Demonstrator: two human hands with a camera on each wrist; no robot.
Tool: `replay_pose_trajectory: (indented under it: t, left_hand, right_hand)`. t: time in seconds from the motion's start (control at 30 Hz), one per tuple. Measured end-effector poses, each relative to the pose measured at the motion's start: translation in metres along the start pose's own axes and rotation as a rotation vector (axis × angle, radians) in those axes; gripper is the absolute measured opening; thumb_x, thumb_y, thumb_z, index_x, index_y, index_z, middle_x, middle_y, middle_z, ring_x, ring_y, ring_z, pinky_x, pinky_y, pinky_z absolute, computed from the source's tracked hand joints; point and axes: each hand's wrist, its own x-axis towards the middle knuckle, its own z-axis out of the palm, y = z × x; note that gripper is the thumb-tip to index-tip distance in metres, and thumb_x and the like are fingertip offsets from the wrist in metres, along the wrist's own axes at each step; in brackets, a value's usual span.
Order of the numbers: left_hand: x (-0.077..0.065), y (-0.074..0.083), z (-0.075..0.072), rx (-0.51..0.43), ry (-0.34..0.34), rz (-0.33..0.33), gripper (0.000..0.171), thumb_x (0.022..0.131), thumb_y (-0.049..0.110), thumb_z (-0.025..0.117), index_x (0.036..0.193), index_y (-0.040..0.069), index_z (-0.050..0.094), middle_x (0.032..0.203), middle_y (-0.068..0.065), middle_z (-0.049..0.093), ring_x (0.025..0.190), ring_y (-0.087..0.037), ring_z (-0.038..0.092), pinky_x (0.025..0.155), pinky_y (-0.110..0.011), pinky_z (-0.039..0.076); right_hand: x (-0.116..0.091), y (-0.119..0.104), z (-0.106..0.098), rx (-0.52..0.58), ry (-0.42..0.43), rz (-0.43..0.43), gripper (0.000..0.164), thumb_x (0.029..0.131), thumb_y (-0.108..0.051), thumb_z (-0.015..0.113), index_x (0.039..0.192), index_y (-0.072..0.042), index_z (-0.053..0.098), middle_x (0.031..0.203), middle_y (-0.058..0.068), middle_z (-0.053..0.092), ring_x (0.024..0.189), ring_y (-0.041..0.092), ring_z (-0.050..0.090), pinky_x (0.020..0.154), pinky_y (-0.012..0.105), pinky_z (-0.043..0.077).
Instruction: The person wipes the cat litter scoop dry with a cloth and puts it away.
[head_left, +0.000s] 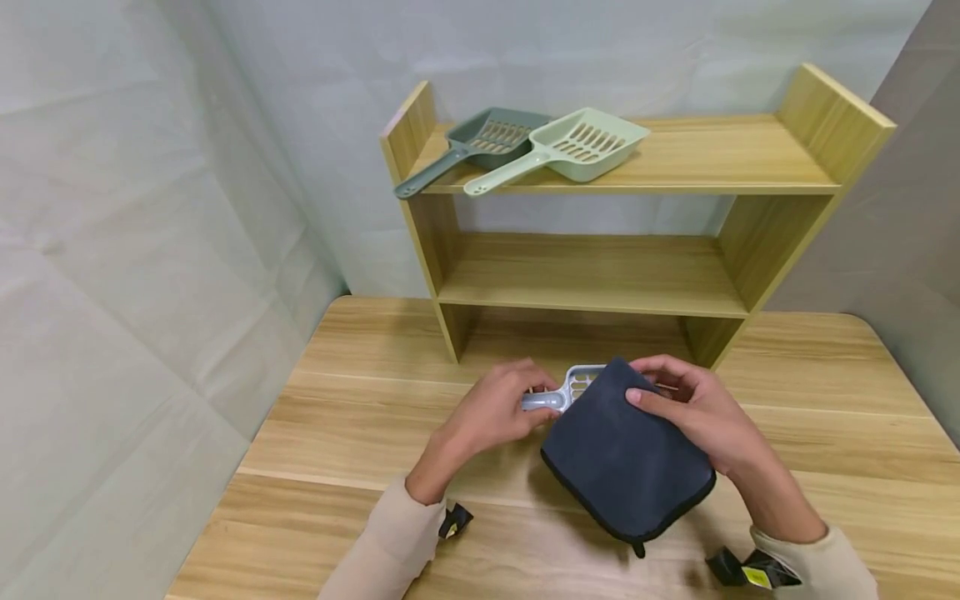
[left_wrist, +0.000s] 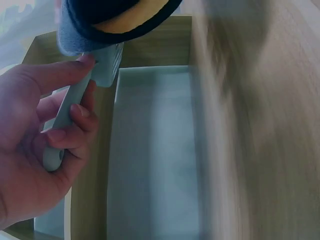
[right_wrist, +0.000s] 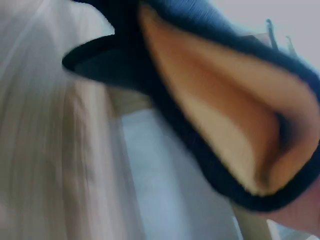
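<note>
My left hand (head_left: 495, 408) pinches the handle of a pale grey-blue litter scoop (head_left: 543, 402) above the table. In the left wrist view, thumb and fingers curl round that handle (left_wrist: 71, 111). A dark navy cleaning cloth (head_left: 630, 458) with black edging covers most of the scoop's slotted head. My right hand (head_left: 701, 417) grips the cloth near its upper right edge, thumb on top. Seen from the right wrist, the cloth (right_wrist: 210, 105) folds over and shows a tan-orange underside. Behind the cloth, the far end of the scoop is hidden.
On the top board of a wooden shelf (head_left: 600, 292) at the back of the table (head_left: 360, 417) lie a dark green litter scoop (head_left: 427, 173) and a light green one (head_left: 510, 172). Both handles stick out over the board's front edge.
</note>
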Motion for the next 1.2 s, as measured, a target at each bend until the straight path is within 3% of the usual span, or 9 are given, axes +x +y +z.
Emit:
replay_pose_trajectory:
  t: [0.17, 0.27, 0.37, 0.5, 0.73, 1.0, 1.2]
  left_hand:
    - [-0.002, -0.003, 0.001, 0.004, -0.016, 0.025, 0.025, 0.093, 0.021, 0.086, 0.114, 0.01, 0.079, 0.098, 0.001, 0.073, 0.086, -0.01, 0.064, 0.079, -0.025, 0.054]
    - [-0.004, -0.005, 0.0, 0.007, -0.018, 0.034, 0.022, 0.094, 0.02, 0.085, 0.112, 0.011, 0.078, 0.097, 0.001, 0.072, 0.084, -0.01, 0.063, 0.078, -0.024, 0.053]
    - [-0.007, -0.007, -0.003, 0.004, -0.017, 0.027, 0.021, 0.093, 0.017, 0.085, 0.111, 0.01, 0.078, 0.098, 0.001, 0.072, 0.084, -0.01, 0.063, 0.077, -0.024, 0.053]
    - [-0.01, -0.008, -0.008, -0.012, -0.018, 0.012, 0.021, 0.092, 0.014, 0.086, 0.11, 0.009, 0.077, 0.099, 0.0, 0.073, 0.083, -0.01, 0.064, 0.076, -0.025, 0.054]
    - [-0.009, -0.006, -0.006, -0.002, -0.029, 0.018, 0.019, 0.092, 0.014, 0.086, 0.108, 0.008, 0.077, 0.098, 0.001, 0.073, 0.083, -0.01, 0.064, 0.076, -0.024, 0.054]
    - [-0.007, 0.001, 0.003, 0.003, 0.004, 0.007, 0.021, 0.091, 0.014, 0.087, 0.108, 0.008, 0.076, 0.099, -0.001, 0.075, 0.086, -0.011, 0.064, 0.078, -0.026, 0.055]
    - [-0.006, 0.006, 0.009, -0.01, 0.007, -0.012, 0.021, 0.092, 0.013, 0.086, 0.11, 0.009, 0.076, 0.1, 0.0, 0.074, 0.086, -0.011, 0.065, 0.076, -0.024, 0.053]
  right_hand:
    - [0.004, 0.001, 0.007, -0.421, 0.2, -0.113, 0.028, 0.096, -0.019, 0.083, 0.122, -0.011, 0.076, 0.105, 0.002, 0.078, 0.096, 0.015, 0.075, 0.081, 0.022, 0.057]
    - [0.007, 0.004, 0.011, -0.577, 0.289, -0.2, 0.024, 0.092, -0.015, 0.087, 0.114, -0.013, 0.079, 0.099, 0.002, 0.079, 0.093, 0.021, 0.076, 0.08, 0.021, 0.056]
    - [0.009, 0.005, 0.012, -0.664, 0.36, -0.269, 0.023, 0.087, -0.01, 0.09, 0.108, -0.012, 0.08, 0.093, 0.002, 0.079, 0.086, 0.024, 0.075, 0.075, 0.027, 0.055]
    - [0.011, 0.006, 0.014, -0.72, 0.396, -0.322, 0.025, 0.083, -0.006, 0.092, 0.105, -0.012, 0.08, 0.091, 0.003, 0.079, 0.082, 0.025, 0.074, 0.072, 0.033, 0.055]
    - [0.016, 0.01, 0.022, -0.749, 0.362, -0.356, 0.026, 0.081, -0.003, 0.092, 0.103, -0.011, 0.081, 0.092, 0.008, 0.081, 0.082, 0.027, 0.075, 0.072, 0.045, 0.059]
    - [0.02, 0.009, 0.035, -0.74, 0.349, -0.352, 0.025, 0.081, -0.003, 0.092, 0.103, -0.011, 0.082, 0.092, 0.009, 0.081, 0.082, 0.027, 0.076, 0.072, 0.046, 0.059]
    - [0.021, 0.008, 0.041, -0.727, 0.337, -0.407, 0.026, 0.08, -0.003, 0.093, 0.102, -0.012, 0.081, 0.088, 0.003, 0.079, 0.076, 0.018, 0.071, 0.068, 0.035, 0.055]
